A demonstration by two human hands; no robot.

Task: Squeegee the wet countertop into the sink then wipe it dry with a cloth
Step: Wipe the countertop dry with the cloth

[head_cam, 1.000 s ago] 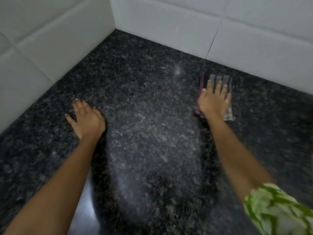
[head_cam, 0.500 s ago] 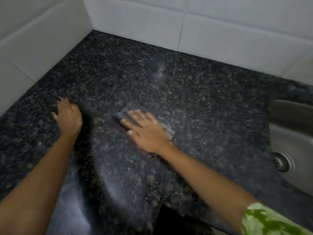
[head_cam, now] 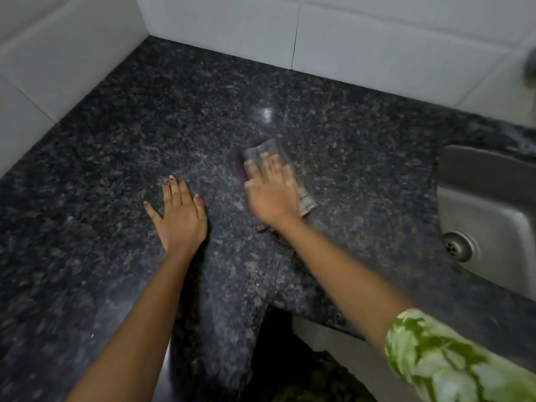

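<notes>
A dark speckled granite countertop (head_cam: 348, 146) fills the view, running into a tiled corner. My right hand (head_cam: 271, 192) lies flat on a folded grey checked cloth (head_cam: 261, 150) near the middle of the counter, pressing it onto the stone; the cloth shows past the fingertips and at the hand's right side, and it is blurred. My left hand (head_cam: 178, 213) rests palm down on bare granite just left of the right hand, fingers spread, holding nothing. A steel sink (head_cam: 490, 210) with its drain (head_cam: 456, 246) sits at the right edge. No squeegee is in view.
White wall tiles (head_cam: 226, 24) border the counter at the back and left. The counter's front edge (head_cam: 316, 311) makes an inner corner below my right forearm, with dark floor beneath. A grey blurred fitting (head_cam: 530, 65) shows at the top right.
My right hand slid the cloth from the back wall towards my left hand, then rightward and a little away. The view shifted right, bringing the sink in. My left hand stayed flat on the counter.
</notes>
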